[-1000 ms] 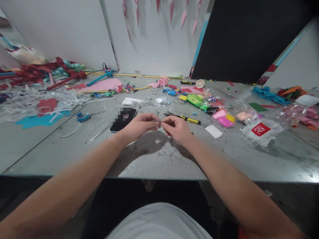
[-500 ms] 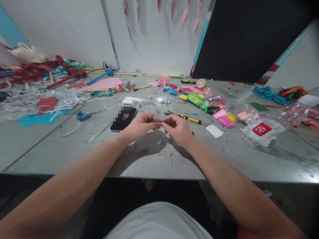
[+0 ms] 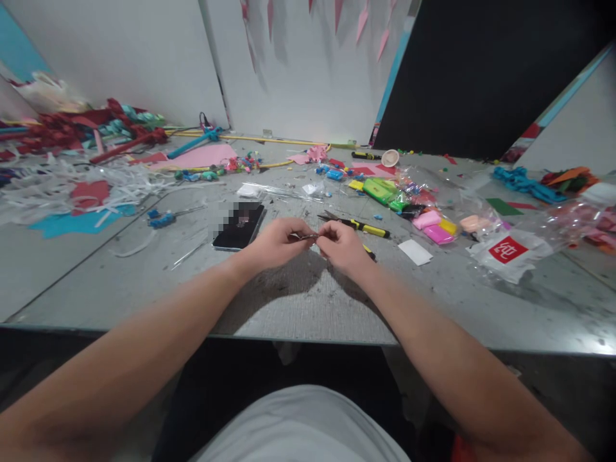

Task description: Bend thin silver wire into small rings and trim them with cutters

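Over the front middle of the table, my left hand (image 3: 282,243) and my right hand (image 3: 342,248) meet fingertip to fingertip. Both pinch a thin, dark, wire-like piece (image 3: 304,237); most of it is hidden by the fingers, and its kind is too small to tell. Just behind my right hand lie long-nose pliers (image 3: 363,227) with yellow and black handles, jaws pointing left. A black phone (image 3: 243,226) rests flat beside my left hand. To the left of the phone are thin clear rods or wires (image 3: 188,255) on the table.
A white card (image 3: 414,252) and colourful clay packets (image 3: 436,228) lie to the right, near a clear plastic bottle (image 3: 572,215). White paper strips (image 3: 43,192) and blue paper (image 3: 72,222) cover the left. A black-and-yellow tool (image 3: 364,155) lies at the back by a small round cup (image 3: 390,158).
Both hands remain together at the same spot, with fingers slightly shifted on the thin dark piece, which shows a little more. The view has tilted slightly.
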The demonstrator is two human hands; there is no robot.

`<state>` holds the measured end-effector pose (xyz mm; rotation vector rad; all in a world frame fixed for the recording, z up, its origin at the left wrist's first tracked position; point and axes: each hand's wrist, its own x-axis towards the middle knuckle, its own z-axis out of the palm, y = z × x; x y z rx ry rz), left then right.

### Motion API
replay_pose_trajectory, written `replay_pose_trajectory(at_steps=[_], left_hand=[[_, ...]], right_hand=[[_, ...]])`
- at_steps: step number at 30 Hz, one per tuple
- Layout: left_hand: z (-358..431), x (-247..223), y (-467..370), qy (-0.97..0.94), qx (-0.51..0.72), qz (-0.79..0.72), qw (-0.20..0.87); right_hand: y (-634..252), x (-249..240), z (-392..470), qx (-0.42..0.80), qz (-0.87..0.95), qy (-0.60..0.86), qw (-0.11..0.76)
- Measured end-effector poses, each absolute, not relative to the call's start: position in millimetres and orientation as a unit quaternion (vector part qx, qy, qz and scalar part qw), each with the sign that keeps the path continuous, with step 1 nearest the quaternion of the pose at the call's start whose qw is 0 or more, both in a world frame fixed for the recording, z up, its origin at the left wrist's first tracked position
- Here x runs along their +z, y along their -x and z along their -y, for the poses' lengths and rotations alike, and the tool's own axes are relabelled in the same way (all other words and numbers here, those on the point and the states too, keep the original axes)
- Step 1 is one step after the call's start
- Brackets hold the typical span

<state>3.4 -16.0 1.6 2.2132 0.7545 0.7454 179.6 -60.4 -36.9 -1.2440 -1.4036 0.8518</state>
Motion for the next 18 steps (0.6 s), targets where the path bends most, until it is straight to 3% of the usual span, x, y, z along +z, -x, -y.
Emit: replay_pose_trajectory(at_steps=[13,18], left_hand=[[13.9,4.6,-4.5,-0.805,0.26,-0.35,0.401],[14.4,4.0,-8.3,-0.781,0.306,-0.371,0.398]], right_hand=[[-181.6,-38.6,58.4,0.357,0.604,0.518,0.489],[-185.4,-35.4,60.3,0.165,0.679,0.513,0.498]])
